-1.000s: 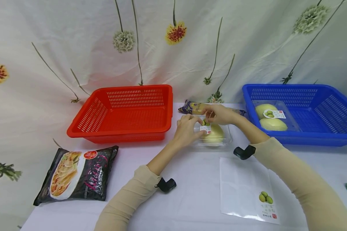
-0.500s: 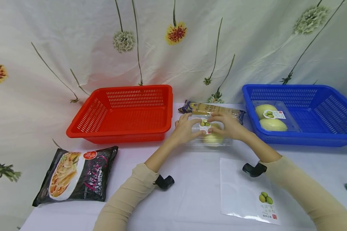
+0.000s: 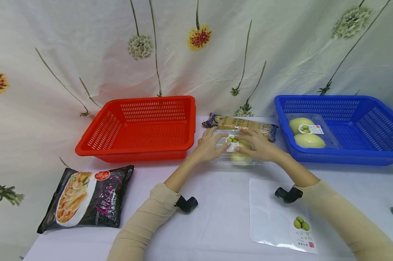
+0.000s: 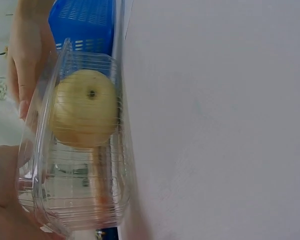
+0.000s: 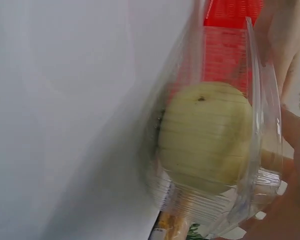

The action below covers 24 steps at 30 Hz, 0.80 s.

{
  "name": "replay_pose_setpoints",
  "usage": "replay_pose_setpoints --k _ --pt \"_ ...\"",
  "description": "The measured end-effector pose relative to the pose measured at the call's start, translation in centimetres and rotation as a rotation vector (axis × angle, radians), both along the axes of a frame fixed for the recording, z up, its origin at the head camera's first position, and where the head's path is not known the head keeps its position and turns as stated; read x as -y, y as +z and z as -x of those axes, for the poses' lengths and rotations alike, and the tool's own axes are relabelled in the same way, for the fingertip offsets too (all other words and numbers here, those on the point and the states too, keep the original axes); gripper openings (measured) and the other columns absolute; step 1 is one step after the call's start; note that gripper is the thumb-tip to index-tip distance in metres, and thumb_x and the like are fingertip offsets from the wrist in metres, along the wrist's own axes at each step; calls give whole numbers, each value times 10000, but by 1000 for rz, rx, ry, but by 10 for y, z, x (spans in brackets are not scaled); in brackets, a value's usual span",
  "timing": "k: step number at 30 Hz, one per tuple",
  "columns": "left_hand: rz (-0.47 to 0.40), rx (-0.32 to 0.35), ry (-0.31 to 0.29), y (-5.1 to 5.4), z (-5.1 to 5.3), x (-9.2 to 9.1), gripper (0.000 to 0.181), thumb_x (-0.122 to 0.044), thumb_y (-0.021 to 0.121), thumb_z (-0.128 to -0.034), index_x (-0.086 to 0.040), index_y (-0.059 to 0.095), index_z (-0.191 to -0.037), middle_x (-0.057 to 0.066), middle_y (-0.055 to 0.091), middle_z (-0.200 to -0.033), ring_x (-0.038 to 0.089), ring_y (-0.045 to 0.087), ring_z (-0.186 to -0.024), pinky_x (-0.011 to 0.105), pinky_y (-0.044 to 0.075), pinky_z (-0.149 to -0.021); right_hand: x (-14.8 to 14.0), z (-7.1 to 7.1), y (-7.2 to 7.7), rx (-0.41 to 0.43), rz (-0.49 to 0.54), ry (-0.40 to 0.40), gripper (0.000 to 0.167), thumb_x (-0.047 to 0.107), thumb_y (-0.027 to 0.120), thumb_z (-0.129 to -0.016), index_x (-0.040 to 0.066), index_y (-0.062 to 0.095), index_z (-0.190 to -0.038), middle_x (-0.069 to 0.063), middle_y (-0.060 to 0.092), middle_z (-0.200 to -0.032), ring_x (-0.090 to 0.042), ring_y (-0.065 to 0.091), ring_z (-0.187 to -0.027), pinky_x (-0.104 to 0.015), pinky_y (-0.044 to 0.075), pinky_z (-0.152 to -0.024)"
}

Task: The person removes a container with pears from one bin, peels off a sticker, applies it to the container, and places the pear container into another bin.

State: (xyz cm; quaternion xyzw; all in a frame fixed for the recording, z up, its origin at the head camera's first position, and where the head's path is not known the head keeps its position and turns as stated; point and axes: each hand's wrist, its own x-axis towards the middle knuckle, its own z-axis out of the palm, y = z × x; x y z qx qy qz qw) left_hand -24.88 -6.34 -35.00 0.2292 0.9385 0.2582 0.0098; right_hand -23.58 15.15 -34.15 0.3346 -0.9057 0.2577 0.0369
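Observation:
A clear plastic clamshell box sits on the white cloth, holding a round, pale yellow-green fruit in its right half. In the left wrist view the left half of the box shows no fruit. A white label with a green fruit picture lies on the lid. My left hand rests on the lid's left side, fingers spread, thumb at the label. Across from it, my right hand rests on the right side, fingers spread, fingertips by the label's right edge. Both palms hide the box's ends.
Behind the box lies a long pasta packet. A red basket stands left; a blue basket at right holds a two-fruit pack. A black food bag lies front left, a printed clear sheet front right.
My right hand has come down from above the label and spread over the lid's right side, uncovering the pasta packet. My left hand has shifted slightly left. The last half second brings little movement.

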Motion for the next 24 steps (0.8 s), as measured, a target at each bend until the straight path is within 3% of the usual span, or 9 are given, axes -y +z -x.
replay_pose_setpoints --k 3,7,9,11,14,17,20,21,24 --pt "-113 1 45 -5 3 0 503 -374 472 -961 -146 437 -1408 240 232 -1498 403 158 -1388 643 243 -1022 -3 -7 -5 21 73 -70 514 308 531 -958 -31 477 -1341 -314 296 -1443 -511 193 -1334 -709 129 -1021" --pt "-322 -9 112 -14 11 1 550 -286 475 -966 -31 344 -1435 249 307 -1456 383 243 -1361 558 227 -1083 -7 -23 -12 42 218 -208 535 271 529 -956 -27 407 -1383 -310 293 -1435 -503 209 -1325 -705 177 -1003" --pt "-421 10 169 -17 14 2 553 -252 482 -964 13 329 -1424 253 353 -1427 378 297 -1338 511 231 -1100 -9 -33 -15 76 286 -287 559 263 536 -949 -38 374 -1392 -313 303 -1416 -494 255 -1298 -674 253 -990" --pt "-511 73 247 -18 16 3 544 -236 497 -961 13 335 -1417 233 384 -1416 355 342 -1321 473 248 -1105 -11 -44 -18 152 349 -372 593 258 542 -944 -43 327 -1408 -320 307 -1395 -486 307 -1262 -632 316 -975" --pt "-662 163 368 -22 21 4 500 -235 531 -950 -28 388 -1383 223 466 -1334 334 453 -1234 447 359 -1042 -13 -59 -21 358 459 -498 690 289 535 -951 -53 201 -1448 -329 303 -1369 -458 412 -1199 -526 427 -935" --pt "-841 156 431 -68 62 8 417 -297 620 -895 -115 509 -1253 149 603 -1123 231 594 -1011 328 500 -834 -11 -70 -20 631 637 -561 777 308 519 -961 -57 58 -1469 -343 301 -1373 -337 571 -1069 -376 499 -886" --pt "-975 182 432 -101 92 11 376 -328 694 -834 -183 562 -1155 95 658 -991 183 630 -875 291 516 -729 -7 -78 -20 912 866 -544 803 287 502 -973 -84 -18 -1458 -344 260 -1398 -208 645 -882 -268 532 -807" --pt "-993 201 448 -105 99 9 366 -320 703 -827 -188 572 -1143 89 669 -968 182 638 -852 286 518 -727 -5 -81 -20 987 932 -525 793 266 495 -977 -102 -25 -1450 -344 258 -1397 -168 642 -861 -255 531 -806" --pt "-1016 296 496 -70 74 2 360 -190 680 -842 -119 585 -1182 142 678 -1025 236 648 -913 323 504 -833 2 -85 -23 1125 1040 -440 740 214 483 -985 -141 14 -1434 -325 274 -1377 -142 631 -875 -266 512 -858"
